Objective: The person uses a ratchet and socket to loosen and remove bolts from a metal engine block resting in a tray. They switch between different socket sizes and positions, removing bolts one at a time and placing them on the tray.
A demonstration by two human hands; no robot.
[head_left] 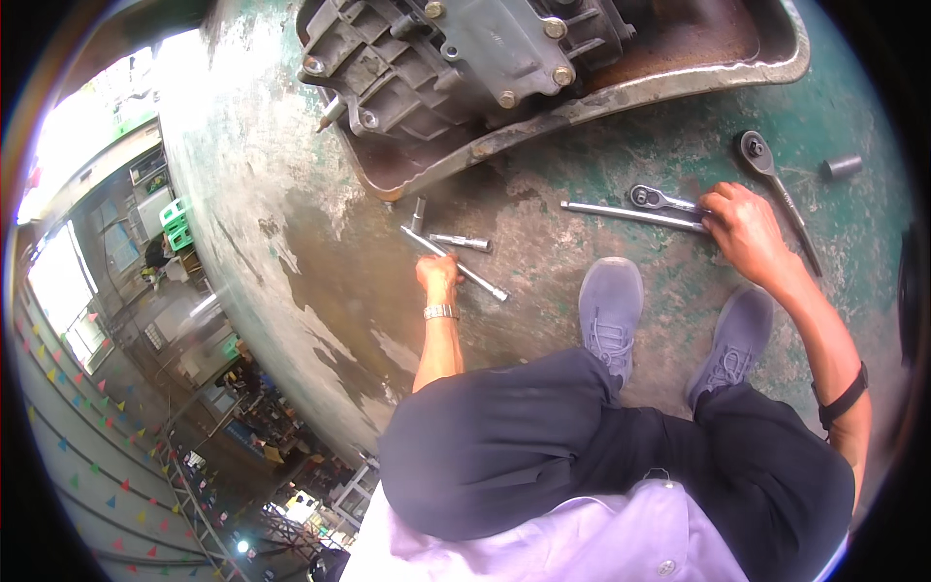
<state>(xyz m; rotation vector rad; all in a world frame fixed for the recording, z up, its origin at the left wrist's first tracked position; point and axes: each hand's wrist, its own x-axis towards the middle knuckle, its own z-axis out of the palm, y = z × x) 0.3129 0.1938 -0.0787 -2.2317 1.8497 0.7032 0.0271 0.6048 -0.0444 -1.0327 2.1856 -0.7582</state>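
My left hand (439,275), with a metal watch at the wrist, is closed around a slim chrome extension bar (476,280) lying slantwise just above the floor or on it. Beside that bar lie two short chrome sockets, one pointing away (419,213) and one crosswise (460,242). On the right, my right hand (741,231) has its fingers closed on the handle end of a small ratchet wrench (659,200). A long chrome bar (621,214) runs alongside the ratchet, its near end reaching under or against the same fingers.
A grey metal gearbox-like casing (495,58) sits in a rusty metal tray (543,131) ahead. Right of my right hand lie a larger ratchet wrench (776,184) and a dark cylindrical socket (842,168). My shoes (611,310) stand on the worn green floor (524,320).
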